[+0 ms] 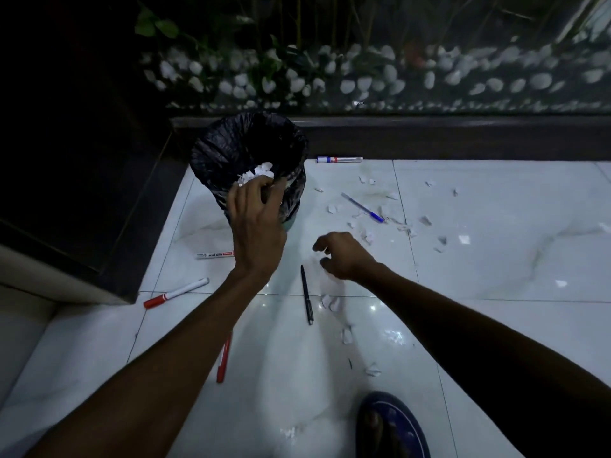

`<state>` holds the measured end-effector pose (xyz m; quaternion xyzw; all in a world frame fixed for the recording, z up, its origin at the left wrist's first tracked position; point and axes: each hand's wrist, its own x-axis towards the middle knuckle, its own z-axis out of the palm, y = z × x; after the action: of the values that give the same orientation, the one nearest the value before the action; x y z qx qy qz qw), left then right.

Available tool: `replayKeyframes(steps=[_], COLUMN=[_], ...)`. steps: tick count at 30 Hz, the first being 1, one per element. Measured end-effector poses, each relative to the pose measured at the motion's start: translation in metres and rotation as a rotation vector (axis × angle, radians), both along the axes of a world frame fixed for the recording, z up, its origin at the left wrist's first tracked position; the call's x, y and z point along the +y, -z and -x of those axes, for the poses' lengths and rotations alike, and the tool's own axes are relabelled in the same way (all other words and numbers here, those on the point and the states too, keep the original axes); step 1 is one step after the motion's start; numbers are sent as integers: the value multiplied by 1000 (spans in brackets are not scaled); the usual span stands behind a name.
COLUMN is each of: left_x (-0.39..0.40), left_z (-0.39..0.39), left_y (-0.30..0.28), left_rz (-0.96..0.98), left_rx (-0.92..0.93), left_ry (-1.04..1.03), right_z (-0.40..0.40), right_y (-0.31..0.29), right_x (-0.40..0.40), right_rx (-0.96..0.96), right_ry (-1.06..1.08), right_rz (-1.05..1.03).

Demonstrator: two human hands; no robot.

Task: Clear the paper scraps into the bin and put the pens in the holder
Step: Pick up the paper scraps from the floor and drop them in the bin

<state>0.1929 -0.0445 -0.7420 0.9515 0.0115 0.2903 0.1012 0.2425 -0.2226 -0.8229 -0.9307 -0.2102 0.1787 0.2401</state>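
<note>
Nearest: sandalled foot (pixel 390 428) on white tiled floor (pixel 496 342), open tile around it; red pen (pixel 224 361), black pen (pixel 306 294) and red-capped marker (pixel 175 293) lying apart. Middle: right hand (pixel 344 256) loosely curled, empty, above paper scraps (pixel 373 226); left hand (pixel 258 223) closed on crumpled paper (pixel 256 173) at rim of black-lined bin (pixel 248 153). Farthest: blue pen (pixel 362 207), blue-capped marker (pixel 339 159) against dark ledge (pixel 463 137).

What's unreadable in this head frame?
- Bin interior: dark liner, depth unseen.
- Marker right end: behind left hand.
- Red pen top: under left forearm.
- Right hand palm: faces down, contents unclear.
- Pen holder: not in view.
- Marker labels: too small.
</note>
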Motion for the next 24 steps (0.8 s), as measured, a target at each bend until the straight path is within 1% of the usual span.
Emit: replayKeyframes(steps=[3,7,9,11,14,15,17,19,21,24], left_x=[5,5,2,3,12,13,11,5,1,-5], left_z=[-1,15,28,43,61,64,65,64,64,68], left_y=[4,20,45,74,108,114,120,119,114,113], left_rz=[-7,-106,-140,-101,147,232,306,231,166,178], left_rx=[31,-10,45,251,613,685,714,706,690,675], left_ry=[41,154,237,225,173,170,163,132,85,28], right_z=[6,6,9,14,23,25,27,32,39,52], right_y=[21,37,39,41,37,35,29,25,24,28], right_x=[5,16,21,24,21,17,7,-6,-19,-35], right_rx=[39,-89,-166,-227,-229,-213,-150,-81,-80,-93], right_ry=[-29,-101,-79,-25,17,-3,-54,-101,-189,-309], right_rz=[112,196,199,207,216,220,210,143,127,156])
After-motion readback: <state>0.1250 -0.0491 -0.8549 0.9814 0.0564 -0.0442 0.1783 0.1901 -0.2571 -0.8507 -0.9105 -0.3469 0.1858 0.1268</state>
